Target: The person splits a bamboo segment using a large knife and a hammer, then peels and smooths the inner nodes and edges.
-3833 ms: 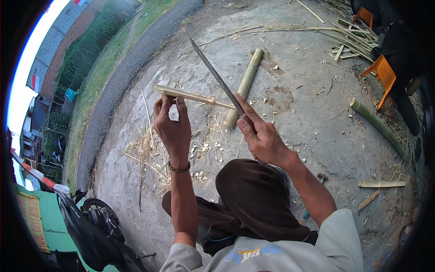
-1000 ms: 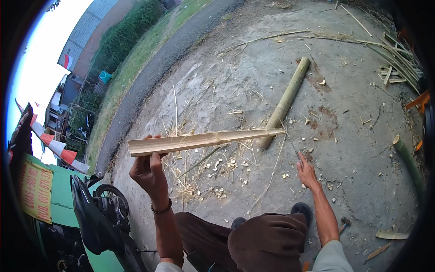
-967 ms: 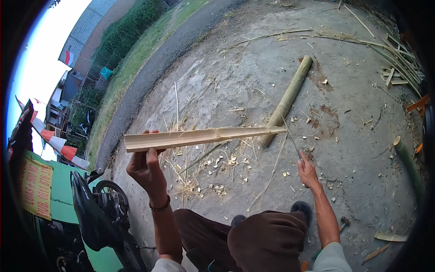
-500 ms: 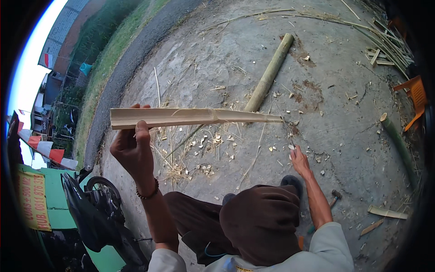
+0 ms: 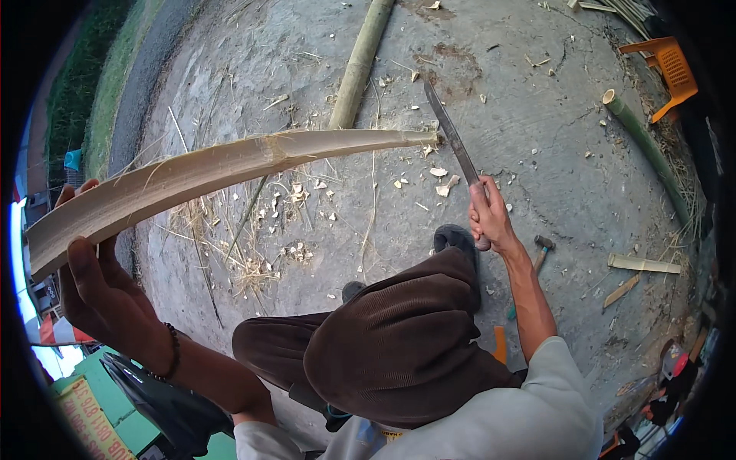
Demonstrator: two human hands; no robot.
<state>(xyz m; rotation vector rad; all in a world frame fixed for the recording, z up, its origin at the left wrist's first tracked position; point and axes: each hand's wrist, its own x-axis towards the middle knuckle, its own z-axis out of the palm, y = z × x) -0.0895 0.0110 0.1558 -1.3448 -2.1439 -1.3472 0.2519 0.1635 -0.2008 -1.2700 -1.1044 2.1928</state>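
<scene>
My left hand (image 5: pixel 111 295) grips the near end of a long split bamboo strip (image 5: pixel 207 170), thumb on one side and fingers on the other. The strip's pale, hollow inner face shows, with a node partway along and loose fibres on its edge. Its narrow far end reaches toward the machete. My right hand (image 5: pixel 491 217) is wrapped round the wooden handle of this machete (image 5: pixel 454 138), its dark blade pointing up and away beside the strip's tip. Whether the blade touches the strip I cannot tell. Behind the strip lies a thick round bamboo pole (image 5: pixel 360 69) on the concrete.
Wood chips (image 5: pixel 295 253) and shavings litter the concrete. A hammer (image 5: pixel 543 249) lies right of my foot. Farther right are a split bamboo piece (image 5: pixel 642 264), a green bamboo pole (image 5: pixel 652 149) and an orange plastic chair (image 5: pixel 673 70). A motorcycle (image 5: pixel 165 402) stands at lower left.
My left hand has moved left and nearer, bringing the strip's end closer to view. The machete's blade, nearly edge-on before, now points up and away, clearly visible. The whole view has shifted.
</scene>
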